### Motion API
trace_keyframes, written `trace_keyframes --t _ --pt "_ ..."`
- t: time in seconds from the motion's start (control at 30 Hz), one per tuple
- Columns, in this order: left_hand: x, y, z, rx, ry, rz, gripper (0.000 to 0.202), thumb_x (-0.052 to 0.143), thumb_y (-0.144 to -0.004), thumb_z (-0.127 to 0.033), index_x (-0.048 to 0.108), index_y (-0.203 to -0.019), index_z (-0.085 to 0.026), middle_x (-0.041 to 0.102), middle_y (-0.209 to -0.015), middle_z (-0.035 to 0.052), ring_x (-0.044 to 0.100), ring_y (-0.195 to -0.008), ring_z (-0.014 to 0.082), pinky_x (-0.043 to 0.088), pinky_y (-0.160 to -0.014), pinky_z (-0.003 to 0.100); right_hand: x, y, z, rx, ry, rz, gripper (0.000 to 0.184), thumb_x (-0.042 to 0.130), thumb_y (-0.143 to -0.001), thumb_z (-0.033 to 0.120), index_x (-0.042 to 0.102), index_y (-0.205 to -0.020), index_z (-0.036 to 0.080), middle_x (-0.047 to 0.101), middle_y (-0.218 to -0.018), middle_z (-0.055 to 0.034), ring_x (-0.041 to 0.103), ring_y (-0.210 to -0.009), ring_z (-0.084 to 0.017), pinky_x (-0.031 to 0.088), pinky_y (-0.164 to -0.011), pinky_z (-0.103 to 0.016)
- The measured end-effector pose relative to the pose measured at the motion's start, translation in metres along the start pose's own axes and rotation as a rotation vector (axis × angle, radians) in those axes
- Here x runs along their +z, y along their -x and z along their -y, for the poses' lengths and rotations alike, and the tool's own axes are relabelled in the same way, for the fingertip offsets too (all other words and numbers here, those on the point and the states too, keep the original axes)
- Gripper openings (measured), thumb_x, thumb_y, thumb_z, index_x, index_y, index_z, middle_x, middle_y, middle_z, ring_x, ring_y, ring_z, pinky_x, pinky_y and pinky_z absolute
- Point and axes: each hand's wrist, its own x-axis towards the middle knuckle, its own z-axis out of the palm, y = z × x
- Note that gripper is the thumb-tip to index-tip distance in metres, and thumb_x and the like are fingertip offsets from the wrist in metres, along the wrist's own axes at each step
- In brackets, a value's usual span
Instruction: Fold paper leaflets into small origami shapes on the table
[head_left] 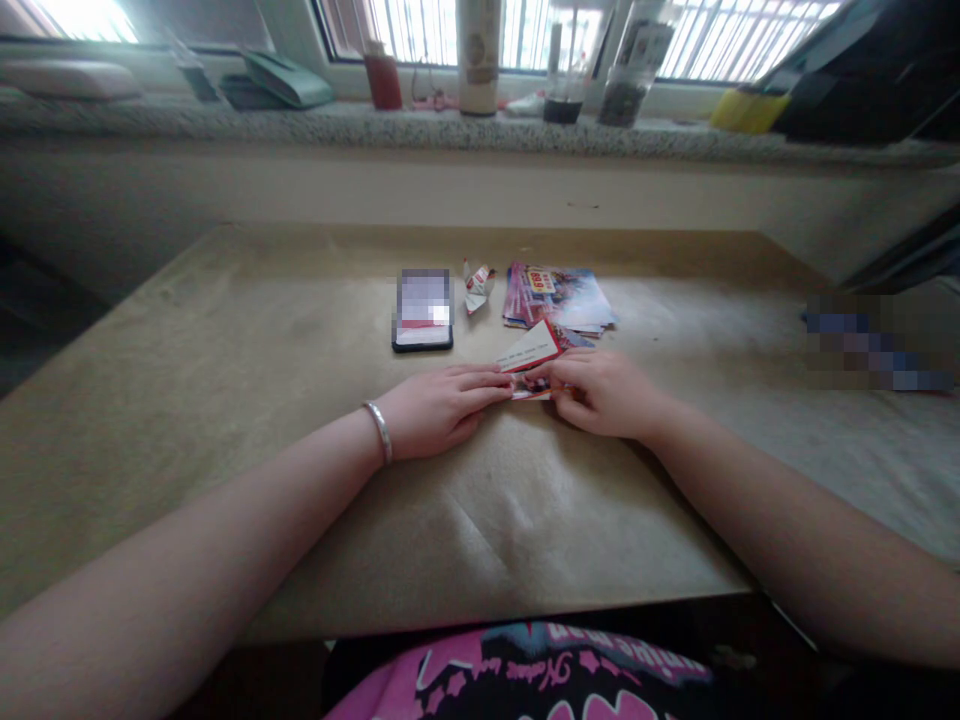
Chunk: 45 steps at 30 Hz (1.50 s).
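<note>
A sheet of printed paper (529, 350), partly folded, lies on the table between my hands. It has a white flap with a red edge and small text, and a colored picture strip shows along its near side. My left hand (442, 405), with a silver bangle at the wrist, lies flat, its outstretched fingertips on the paper's left end. My right hand (604, 390) has its fingers bent and closed on the right part of the paper, pressing it to the tabletop. That hand covers the paper's right end.
Beyond my hands are a phone (423, 310), a small folded paper figure (478, 287) and a stack of colorful printed sheets (574, 297). The table (247, 400) has a beige cover. Bottles and a red jar (383, 78) line the windowsill (300, 125). A blurred-out item (877, 345) lies far right.
</note>
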Motion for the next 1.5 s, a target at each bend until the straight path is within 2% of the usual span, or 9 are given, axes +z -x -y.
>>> trace_keyframes --t 0.07,0.2,0.37,0.57,0.73,0.97,1.1,1.33,1.5 --pt "0.0 0.0 0.0 -0.008 0.01 0.007 0.042 0.043 -0.089 -0.013 0.053 -0.13 -0.014 0.055 -0.135 0.0104 0.051 -0.126 0.0193 0.044 -0.107 0.037 -0.003 0.001 -0.001 0.056 -0.027 0.007 0.031 0.047 -0.077 0.017 0.07 -0.097 0.015 0.071 -0.088 -0.0098 0.063 -0.08 -0.02 0.045 -0.074 -0.031" --pt "0.001 0.001 0.0 -0.02 -0.035 -0.031 0.038 0.044 -0.089 -0.015 0.058 -0.124 -0.012 0.06 -0.127 0.0114 0.055 -0.119 0.0205 0.048 -0.102 0.036 -0.007 0.003 -0.006 0.18 -0.174 0.03 0.028 0.044 -0.081 0.022 0.07 -0.088 0.016 0.064 -0.067 -0.0025 0.051 -0.058 -0.013 0.037 -0.059 -0.025" --pt "0.0 0.003 -0.001 -0.055 -0.097 -0.073 0.034 0.043 -0.09 -0.017 0.06 -0.12 -0.013 0.065 -0.117 0.0106 0.06 -0.108 0.0193 0.051 -0.096 0.034 0.001 0.003 -0.016 0.346 -0.24 -0.095 0.022 0.048 -0.084 0.032 0.056 -0.069 0.018 0.053 -0.06 0.001 0.043 -0.056 -0.012 0.032 -0.055 -0.024" --pt "-0.004 0.004 -0.001 -0.099 -0.012 -0.005 0.048 0.049 -0.085 -0.016 0.046 -0.132 -0.011 0.06 -0.126 0.0129 0.058 -0.115 0.0199 0.049 -0.097 0.032 0.008 0.002 -0.02 0.507 -0.244 -0.19 0.018 0.048 -0.084 0.036 0.052 -0.075 0.02 0.055 -0.062 0.0005 0.045 -0.056 -0.013 0.032 -0.052 -0.025" --pt "-0.003 0.005 -0.001 -0.057 0.021 0.018 0.046 0.046 -0.086 -0.014 0.047 -0.132 -0.012 0.055 -0.133 0.0133 0.054 -0.122 0.0201 0.045 -0.104 0.033 0.006 0.003 -0.015 0.536 -0.19 -0.184 0.016 0.053 -0.08 0.035 0.049 -0.073 0.021 0.051 -0.058 0.0023 0.043 -0.052 -0.012 0.031 -0.051 -0.025" --pt "-0.003 0.006 0.0 -0.032 -0.017 0.022 0.048 0.047 -0.088 -0.017 0.046 -0.135 -0.014 0.057 -0.131 0.0134 0.059 -0.116 0.0206 0.05 -0.098 0.034 0.008 0.004 -0.022 0.507 -0.099 -0.13 0.015 0.054 -0.079 0.032 0.047 -0.071 0.021 0.052 -0.061 0.002 0.044 -0.053 -0.012 0.03 -0.051 -0.025" --pt "-0.003 0.006 -0.001 0.016 -0.037 -0.003 0.042 0.044 -0.09 -0.017 0.052 -0.131 -0.014 0.057 -0.132 0.0126 0.057 -0.119 0.0208 0.049 -0.1 0.034 0.007 0.003 -0.021 0.467 0.0 -0.066 0.015 0.054 -0.079 0.03 0.047 -0.069 0.021 0.055 -0.063 0.0002 0.045 -0.055 -0.013 0.029 -0.052 -0.025" --pt "-0.002 0.006 -0.002 0.011 -0.077 -0.021 0.04 0.046 -0.091 -0.019 0.054 -0.13 -0.014 0.058 -0.131 0.0126 0.059 -0.117 0.0211 0.05 -0.099 0.035 0.005 0.0 -0.013 0.476 0.135 -0.007 0.011 0.052 -0.081 0.03 0.052 -0.074 0.021 0.061 -0.071 -0.0036 0.048 -0.059 -0.015 0.029 -0.053 -0.027" --pt "-0.003 0.006 -0.003 0.017 -0.088 -0.023 0.039 0.047 -0.091 -0.021 0.054 -0.129 -0.013 0.06 -0.128 0.013 0.06 -0.115 0.0207 0.051 -0.098 0.034 0.001 -0.001 -0.009 0.437 0.345 -0.05 0.014 0.051 -0.084 0.031 0.058 -0.078 0.02 0.067 -0.086 -0.0095 0.056 -0.074 -0.021 0.031 -0.058 -0.03"
